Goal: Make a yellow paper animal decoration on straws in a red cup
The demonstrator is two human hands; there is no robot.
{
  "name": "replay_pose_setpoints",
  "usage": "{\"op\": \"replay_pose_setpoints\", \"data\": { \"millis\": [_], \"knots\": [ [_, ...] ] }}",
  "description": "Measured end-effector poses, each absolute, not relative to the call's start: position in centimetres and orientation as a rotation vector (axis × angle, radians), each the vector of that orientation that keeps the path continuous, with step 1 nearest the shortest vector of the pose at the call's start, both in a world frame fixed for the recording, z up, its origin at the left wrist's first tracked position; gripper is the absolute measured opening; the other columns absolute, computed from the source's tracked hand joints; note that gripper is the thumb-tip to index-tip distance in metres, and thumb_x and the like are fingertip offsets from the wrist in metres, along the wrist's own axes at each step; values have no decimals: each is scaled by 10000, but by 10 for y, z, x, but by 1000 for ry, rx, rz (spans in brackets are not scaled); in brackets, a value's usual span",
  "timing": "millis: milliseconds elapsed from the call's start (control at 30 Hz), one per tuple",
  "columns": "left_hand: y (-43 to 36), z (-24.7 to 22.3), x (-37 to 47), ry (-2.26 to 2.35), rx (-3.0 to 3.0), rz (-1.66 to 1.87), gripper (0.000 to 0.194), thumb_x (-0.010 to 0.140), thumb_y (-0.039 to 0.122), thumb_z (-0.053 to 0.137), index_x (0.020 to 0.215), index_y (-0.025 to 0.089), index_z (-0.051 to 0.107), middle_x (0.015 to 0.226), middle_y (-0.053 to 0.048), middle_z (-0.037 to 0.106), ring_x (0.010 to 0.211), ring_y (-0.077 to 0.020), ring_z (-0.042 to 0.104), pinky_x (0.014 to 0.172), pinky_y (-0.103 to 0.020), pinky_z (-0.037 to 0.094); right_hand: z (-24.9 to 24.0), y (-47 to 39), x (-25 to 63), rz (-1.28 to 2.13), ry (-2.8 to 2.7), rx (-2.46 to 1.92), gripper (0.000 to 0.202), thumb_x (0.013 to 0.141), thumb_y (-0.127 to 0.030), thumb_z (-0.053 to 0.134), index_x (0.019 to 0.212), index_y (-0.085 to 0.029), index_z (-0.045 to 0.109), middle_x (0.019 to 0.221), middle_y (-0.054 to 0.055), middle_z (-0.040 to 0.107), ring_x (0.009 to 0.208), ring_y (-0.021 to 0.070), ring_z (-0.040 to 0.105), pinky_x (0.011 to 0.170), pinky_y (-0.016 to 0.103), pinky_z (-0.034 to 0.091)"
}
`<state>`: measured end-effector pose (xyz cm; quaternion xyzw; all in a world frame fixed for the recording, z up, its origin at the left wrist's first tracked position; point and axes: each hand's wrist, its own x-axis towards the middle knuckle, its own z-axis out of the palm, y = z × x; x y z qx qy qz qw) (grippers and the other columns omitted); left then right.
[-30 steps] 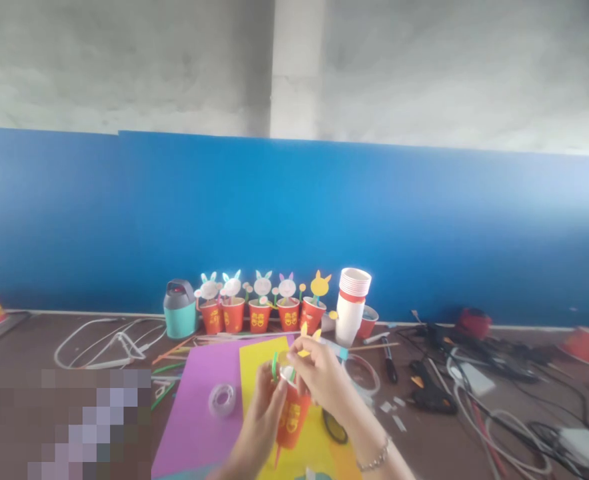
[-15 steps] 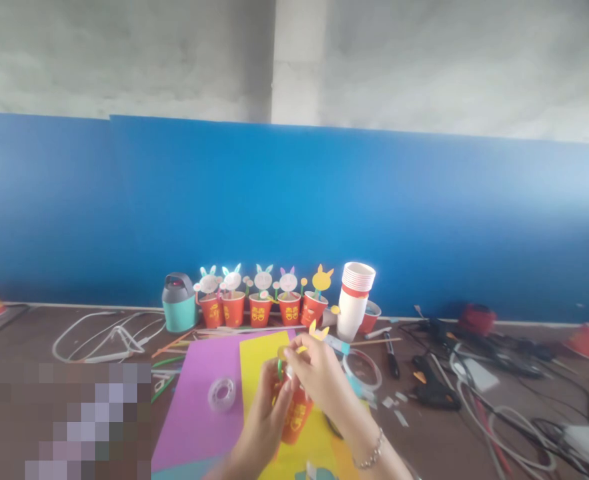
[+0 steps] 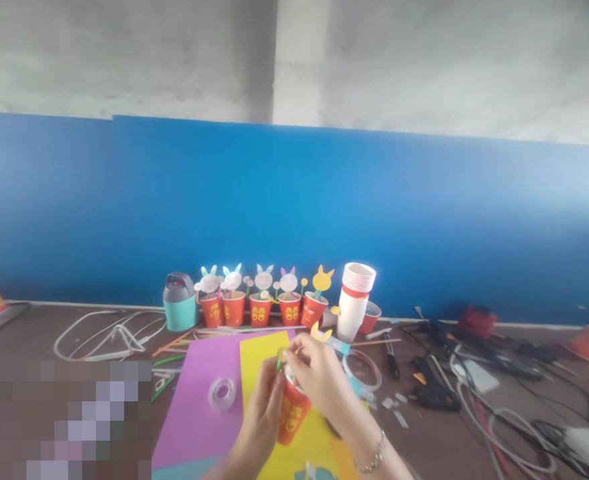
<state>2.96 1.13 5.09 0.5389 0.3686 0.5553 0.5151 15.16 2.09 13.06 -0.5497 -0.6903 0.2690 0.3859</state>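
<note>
My left hand is closed at the left side of a tilted red paper cup with yellow characters. Its fingertips sit beside a green stem, which looks like a pipe cleaner. On top of that stem is a small yellow paper disc, pinched by my right hand. Behind the right hand, yellow paper ears stick up; the hand hides whatever is below them. Under the hands lie a yellow sheet and a purple sheet, with a clear tape roll on the purple one.
At the back stands a row of red cups with paper rabbit figures, beside stacked white cups and a teal container. To the right are a black marker, a glue gun, paper scraps and tangled cables. A white cable lies left.
My left thumb has shifted back off the cup's front toward its left edge, showing more of the cup. The right hand stays at the yellow disc, nearly still.
</note>
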Motion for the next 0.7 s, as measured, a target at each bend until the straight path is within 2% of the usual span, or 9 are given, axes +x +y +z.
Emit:
{"op": "replay_pose_setpoints", "data": {
  "millis": [300,533,700],
  "knots": [
    [11,53,30,891,1279,1336,447,849,563,566,1157,242,616,1174,-76,661,1197,-271,541,922,-285,473,133,21,151,615,-1737,-1497,174,826,-343,536,733,-215,609,528,1,616,503,165,557,504,244,382],
    [6,61,34,885,1249,1430,420,828,556,602,1106,245,654,1111,-78,693,1143,-272,577,948,-317,467,131,21,151,700,-1681,-1497,210,805,-351,555,843,-202,699,567,23,656,513,176,586,488,248,401],
    [4,59,37,891,1226,1449,408,839,554,591,1112,257,651,1125,-70,688,1127,-255,583,953,-309,457,133,22,152,929,-1654,-1462,216,815,-340,527,746,-181,658,440,-28,541,374,116,445,401,224,344]
  ]
}}
